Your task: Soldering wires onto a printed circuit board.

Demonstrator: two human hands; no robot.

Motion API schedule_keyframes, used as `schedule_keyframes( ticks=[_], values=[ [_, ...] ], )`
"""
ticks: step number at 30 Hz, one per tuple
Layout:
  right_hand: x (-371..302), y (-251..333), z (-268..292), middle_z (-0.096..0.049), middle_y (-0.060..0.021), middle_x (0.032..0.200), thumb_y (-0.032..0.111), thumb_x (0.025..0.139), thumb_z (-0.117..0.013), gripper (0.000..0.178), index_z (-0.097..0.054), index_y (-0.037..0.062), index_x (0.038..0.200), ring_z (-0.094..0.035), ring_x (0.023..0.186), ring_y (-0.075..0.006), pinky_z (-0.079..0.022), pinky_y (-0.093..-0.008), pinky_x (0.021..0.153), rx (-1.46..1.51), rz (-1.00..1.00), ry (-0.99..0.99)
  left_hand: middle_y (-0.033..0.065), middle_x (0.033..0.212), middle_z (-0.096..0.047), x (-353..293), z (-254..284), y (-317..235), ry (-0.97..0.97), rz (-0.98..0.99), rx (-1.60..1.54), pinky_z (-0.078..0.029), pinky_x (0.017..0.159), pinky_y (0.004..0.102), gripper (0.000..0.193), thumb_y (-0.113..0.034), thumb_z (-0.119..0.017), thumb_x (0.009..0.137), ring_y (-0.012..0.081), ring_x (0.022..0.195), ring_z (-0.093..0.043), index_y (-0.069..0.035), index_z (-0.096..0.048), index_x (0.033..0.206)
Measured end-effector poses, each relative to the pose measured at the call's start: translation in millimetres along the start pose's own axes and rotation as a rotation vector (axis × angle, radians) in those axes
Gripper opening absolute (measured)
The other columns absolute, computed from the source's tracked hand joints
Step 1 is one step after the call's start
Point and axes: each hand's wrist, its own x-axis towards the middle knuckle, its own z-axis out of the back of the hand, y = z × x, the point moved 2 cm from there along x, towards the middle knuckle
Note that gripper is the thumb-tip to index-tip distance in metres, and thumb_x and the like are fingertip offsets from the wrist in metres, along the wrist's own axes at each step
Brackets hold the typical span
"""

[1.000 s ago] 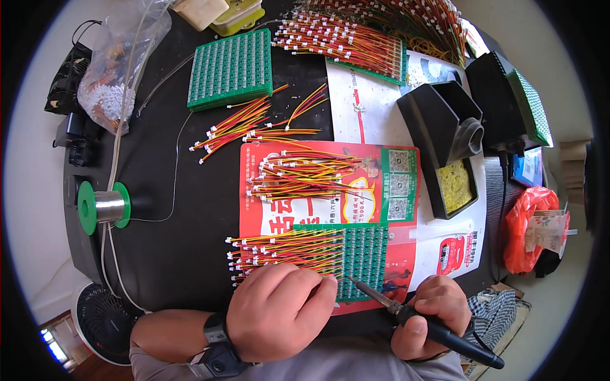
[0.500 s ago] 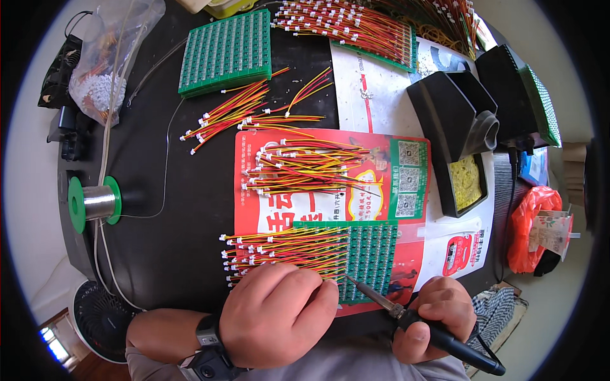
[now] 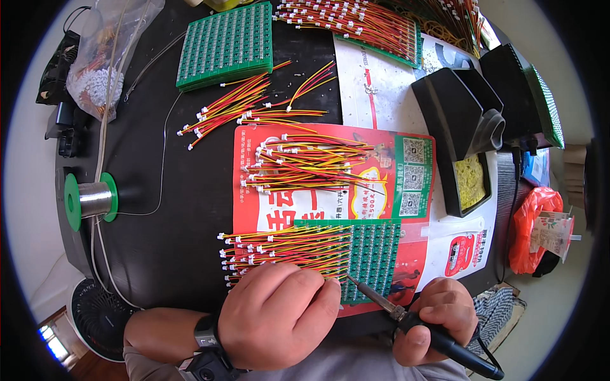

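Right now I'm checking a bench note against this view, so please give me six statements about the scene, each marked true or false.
1. The right hand holds a soldering iron. True.
2. The iron's tip sits in the black stand. False: it is at the green circuit board.
3. The left hand partly hides the red and yellow wires. True.
4. The solder spool is to the right of that board. False: it is to the left.
5. The wires' connectors are black. False: they are white.
6. The sponge is yellow. True.

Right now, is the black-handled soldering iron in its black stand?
Out: the right hand holds the iron over the green circuit board.
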Motion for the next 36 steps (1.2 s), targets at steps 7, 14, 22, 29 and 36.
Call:
schedule_keyframes(
  ticks=[7, 14, 22, 29, 36],
  values=[
    [0.7, -1.9, -0.6, -0.047, -0.003, 0.063, 0.026, 0.086, -0.068, 0.029, -0.051, 0.0032, 0.09, -0.045, 0.049, -0.0129, -0.036, -0.0276, 0.046, 0.006, 0.021, 0.001, 0.0078, 0.08, -0.063, 0.3, 0.6, 0.1, 0.008, -0.003, 0.001, -0.046, 0.052, 0.0318, 0.024, 0.002, -0.075, 0.064, 0.0214, 0.062, -0.059, 0.003, -0.074, 0.088],
    [-4.5, -1.5, -2.1, -0.044, -0.0031, 0.062, 0.032, 0.089, -0.068, 0.034, -0.05, 0.0033, 0.089, -0.04, 0.05, -0.0125, -0.03, -0.0282, 0.045, 0.037, 0.027, -0.161, 0.008, 0.079, -0.064, 0.8, 0.8, 0.3, 0.018, 0.0, -0.015, -0.047, 0.052, 0.0322, 0.023, 0.003, -0.075, 0.065, 0.0219, 0.063, -0.06, 0.002, -0.074, 0.088],
    [-4.2, -3.2, -0.8, -0.042, -0.0027, 0.062, 0.033, 0.09, -0.068, 0.035, -0.049, 0.0036, 0.09, -0.04, 0.051, -0.0126, -0.03, -0.0283, 0.046, 0.042, 0.007, -0.156, 0.0078, 0.079, -0.064, 2.1, 1.7, -0.6, 0.022, 0.001, 0.0, -0.047, 0.054, 0.0324, 0.022, 0.003, -0.076, 0.065, 0.0224, 0.063, -0.06, 0.002, -0.074, 0.087],
    [-1.7, -3.0, 2.2, -0.042, -0.0027, 0.062, 0.033, 0.089, -0.068, 0.035, -0.049, 0.0042, 0.089, -0.04, 0.051, -0.0127, -0.03, -0.0282, 0.046, 0.068, 0.002, -0.114, 0.0056, 0.079, -0.063, 2.1, 4.5, -8.9, -0.083, -0.024, 0.056, -0.045, 0.054, 0.033, 0.021, 0.001, -0.079, 0.062, 0.0216, 0.065, -0.06, -0.002, -0.074, 0.082],
    [-4.8, -3.7, -1.5, -0.043, -0.0028, 0.062, 0.033, 0.089, -0.068, 0.035, -0.048, 0.0043, 0.089, -0.04, 0.051, -0.0126, -0.029, -0.0282, 0.046, 0.04, 0.009, -0.164, 0.0044, 0.076, -0.062, -3.9, -4.6, -6.8, -0.08, -0.01, 0.05, -0.043, 0.052, 0.0323, 0.019, 0.0, -0.08, 0.063, 0.0207, 0.061, -0.059, -0.003, -0.073, 0.081]
  ],
)
